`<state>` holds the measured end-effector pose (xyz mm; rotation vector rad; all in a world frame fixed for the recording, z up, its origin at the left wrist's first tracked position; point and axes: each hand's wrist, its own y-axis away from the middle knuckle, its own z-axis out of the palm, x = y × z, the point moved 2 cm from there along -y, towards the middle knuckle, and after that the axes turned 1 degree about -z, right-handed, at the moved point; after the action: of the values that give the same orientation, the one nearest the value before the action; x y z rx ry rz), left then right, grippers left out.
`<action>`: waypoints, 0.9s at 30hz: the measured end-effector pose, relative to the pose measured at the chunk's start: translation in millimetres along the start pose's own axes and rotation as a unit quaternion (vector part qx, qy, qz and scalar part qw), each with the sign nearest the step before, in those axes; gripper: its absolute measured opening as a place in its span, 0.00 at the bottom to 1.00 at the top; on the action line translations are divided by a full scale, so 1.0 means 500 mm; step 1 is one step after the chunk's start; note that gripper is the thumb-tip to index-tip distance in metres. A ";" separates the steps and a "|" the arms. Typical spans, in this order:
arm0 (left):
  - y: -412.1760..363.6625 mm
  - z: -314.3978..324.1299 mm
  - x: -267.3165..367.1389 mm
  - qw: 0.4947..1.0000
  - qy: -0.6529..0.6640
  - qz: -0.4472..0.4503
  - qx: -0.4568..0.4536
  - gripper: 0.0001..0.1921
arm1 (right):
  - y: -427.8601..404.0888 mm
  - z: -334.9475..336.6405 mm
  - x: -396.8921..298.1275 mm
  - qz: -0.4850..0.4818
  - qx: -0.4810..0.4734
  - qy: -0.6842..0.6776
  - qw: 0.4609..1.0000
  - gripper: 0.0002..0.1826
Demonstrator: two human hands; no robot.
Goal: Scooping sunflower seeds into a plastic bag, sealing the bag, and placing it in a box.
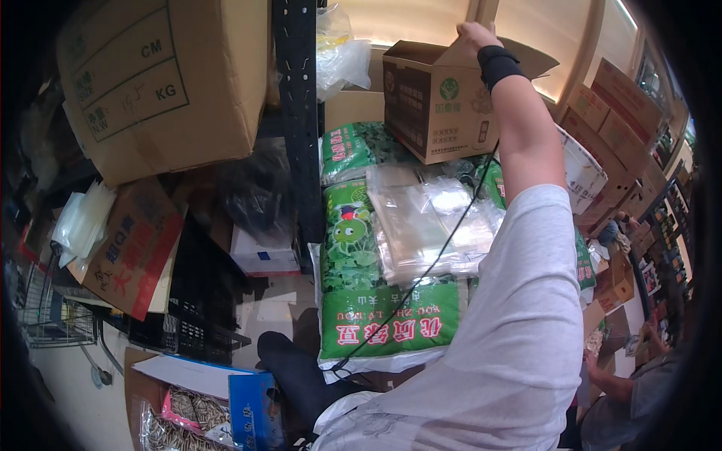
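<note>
My right hand, with a black band on its wrist, reaches to the top of an open printed cardboard box and grips a raised flap. This box stands on green printed plastic sacks. Clear plastic bags lie flat on the sacks in front of the box, and a thin black cord hangs across them. My left hand is out of view.
A black perforated metal post stands left of the sacks. A large carton juts out at upper left. Below are a black crate and a box of packaged dried goods. At right are stacked cartons and another person.
</note>
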<state>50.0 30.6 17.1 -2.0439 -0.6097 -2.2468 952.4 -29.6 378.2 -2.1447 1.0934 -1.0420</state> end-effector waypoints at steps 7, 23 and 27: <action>-0.002 0.002 0.010 1.000 -0.016 0.005 -0.010 0.40 | 0.175 0.016 0.009 -0.106 0.118 0.023 0.987 0.02; -0.054 -0.047 -0.027 0.996 0.019 -0.048 -0.079 0.38 | 0.579 -0.046 0.077 -0.028 0.137 -0.100 0.985 0.23; -0.060 -0.063 -0.040 0.998 -0.037 -0.028 -0.045 0.41 | 0.522 -0.089 0.043 0.009 0.005 -0.076 0.997 0.14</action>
<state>13.8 43.6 -11.4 -2.1876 -0.5901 -2.2779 809.8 -193.7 226.0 -2.1621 1.0316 -0.8598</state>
